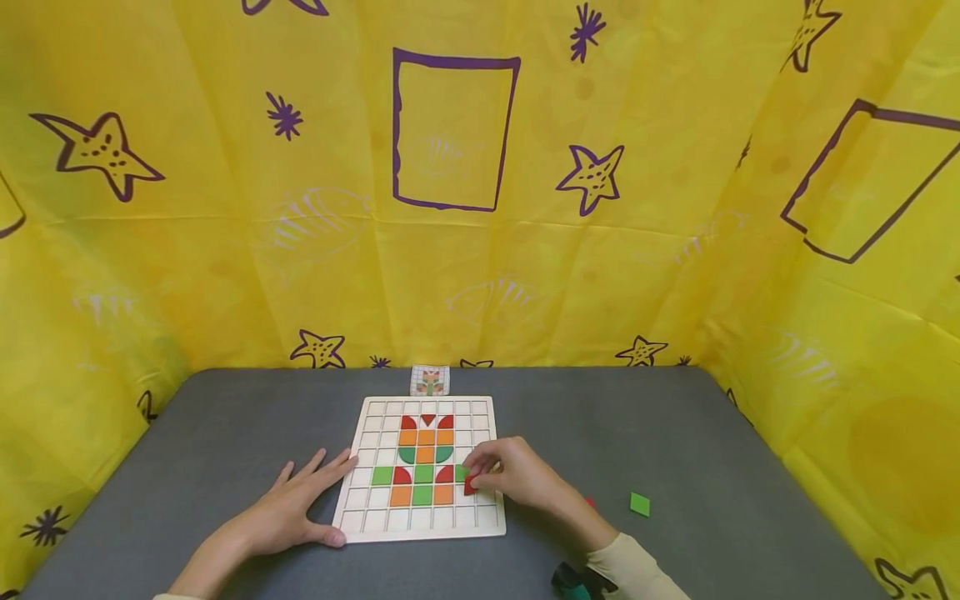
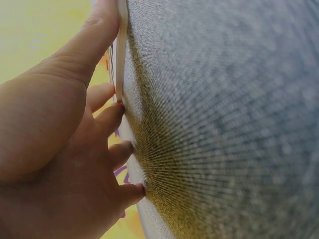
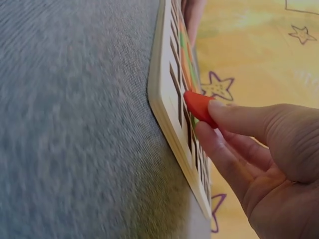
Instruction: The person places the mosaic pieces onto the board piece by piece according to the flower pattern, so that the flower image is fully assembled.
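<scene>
A pale gridded board (image 1: 375, 521) lies on the grey table, with red, orange and green tiles set in a flower-like pattern. My right hand (image 1: 517, 475) is over the board's right side. Between its thumb and fingertips it pinches a red tile (image 3: 199, 106), which has a curved edge and tilts close over the grid. A light green tile (image 1: 461, 473) lies just beyond those fingertips, partly covered. My left hand (image 1: 281, 512) rests at the board's left edge, fingers spread; thumb and index finger touch the rim, as the left wrist view also shows.
A small pattern card (image 1: 430, 381) lies behind the board. To the right are a loose green tile (image 1: 640, 504) and a red piece (image 1: 591, 502) mostly hidden by my right forearm. A yellow printed cloth (image 1: 450, 275) surrounds the table's back and sides.
</scene>
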Demonstrator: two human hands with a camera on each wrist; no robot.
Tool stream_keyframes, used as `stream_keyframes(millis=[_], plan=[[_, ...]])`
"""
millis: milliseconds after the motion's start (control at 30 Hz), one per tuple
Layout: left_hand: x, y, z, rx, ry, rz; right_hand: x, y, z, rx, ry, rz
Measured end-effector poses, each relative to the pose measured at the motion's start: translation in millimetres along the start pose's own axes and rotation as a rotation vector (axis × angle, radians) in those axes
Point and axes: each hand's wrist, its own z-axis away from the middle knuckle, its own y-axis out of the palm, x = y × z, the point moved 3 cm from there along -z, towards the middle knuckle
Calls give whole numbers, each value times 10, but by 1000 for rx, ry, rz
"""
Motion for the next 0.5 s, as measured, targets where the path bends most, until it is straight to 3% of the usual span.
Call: stream_keyframes(millis=[500], plan=[[-27, -12, 7, -1, 1, 9, 64, 128, -30, -15, 10, 26]])
